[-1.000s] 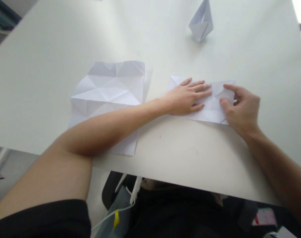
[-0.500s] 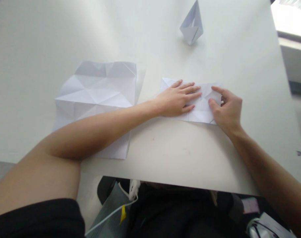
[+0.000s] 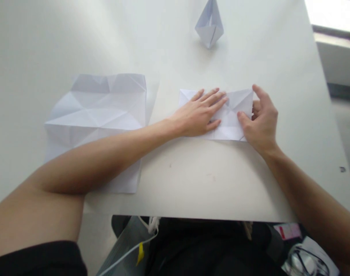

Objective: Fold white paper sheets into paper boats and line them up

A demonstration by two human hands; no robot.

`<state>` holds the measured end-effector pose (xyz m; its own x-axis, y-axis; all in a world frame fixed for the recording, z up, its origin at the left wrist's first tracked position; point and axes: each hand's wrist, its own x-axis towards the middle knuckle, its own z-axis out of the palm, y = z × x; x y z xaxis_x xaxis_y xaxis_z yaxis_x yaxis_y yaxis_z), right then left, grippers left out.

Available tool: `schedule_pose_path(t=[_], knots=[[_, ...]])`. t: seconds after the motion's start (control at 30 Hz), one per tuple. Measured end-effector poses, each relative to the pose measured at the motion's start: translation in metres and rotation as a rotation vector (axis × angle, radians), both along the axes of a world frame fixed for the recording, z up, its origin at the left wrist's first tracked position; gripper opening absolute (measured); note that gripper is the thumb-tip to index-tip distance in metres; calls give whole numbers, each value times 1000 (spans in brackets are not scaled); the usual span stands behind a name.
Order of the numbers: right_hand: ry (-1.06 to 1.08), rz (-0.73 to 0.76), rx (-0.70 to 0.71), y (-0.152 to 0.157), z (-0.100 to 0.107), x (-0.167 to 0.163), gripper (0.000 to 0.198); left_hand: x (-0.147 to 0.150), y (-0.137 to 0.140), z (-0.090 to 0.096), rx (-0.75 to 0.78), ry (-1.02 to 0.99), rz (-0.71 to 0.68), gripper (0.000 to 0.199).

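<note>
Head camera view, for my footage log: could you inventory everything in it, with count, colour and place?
folded paper: 1, white, right of centre, under the left hand
creased sheet: 1, white, left side, partly hidden by the left arm
standing paper model: 1, white, beyond the folded paper
table: 1, white, beneath all three
bright panel: 1, white, upper right corner
cable: 1, white, below the near table edge
tag: 1, yellow, on the cable
unclear item: 1, pink, lower right
cord bundle: count unclear, dark and pale, lower right
sleeve: 1, black, lower left
left hand: 1, flat on the folded paper
right hand: 1, at the paper's right end
</note>
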<state>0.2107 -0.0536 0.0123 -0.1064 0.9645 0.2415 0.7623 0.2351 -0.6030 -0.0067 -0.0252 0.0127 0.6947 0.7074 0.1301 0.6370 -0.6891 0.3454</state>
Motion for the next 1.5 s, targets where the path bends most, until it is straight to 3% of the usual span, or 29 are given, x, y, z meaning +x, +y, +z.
schedule_pose_path(t=[0.13, 0.33, 0.6, 0.8, 1.0, 1.17, 1.33, 1.5], knots=[[41, -81, 10, -1, 0, 0, 66, -1, -2, -2, 34, -2, 111, 73], [32, -7, -18, -5, 2, 1, 27, -2, 0, -2, -10, -21, 141, 66], [7, 100, 98, -8, 0, -5, 33, -2, 0, 6, -34, -64, 187, 53], [-72, 255, 163, -10, 2, -7, 28, -4, -1, 8, -13, -34, 169, 48], [-152, 285, 205, -16, 3, -7, 22, -6, -2, 3, 34, 61, 85, 60], [-182, 312, 220, -18, 1, -5, 17, -8, -2, 2, 26, 84, 60, 66], [-175, 304, 232, -24, 5, -7, 18, -8, -2, 3, 8, 97, 70, 59], [-291, 328, 146, -16, 16, -19, 16, -7, -4, 6, 18, 136, 52, 58]])
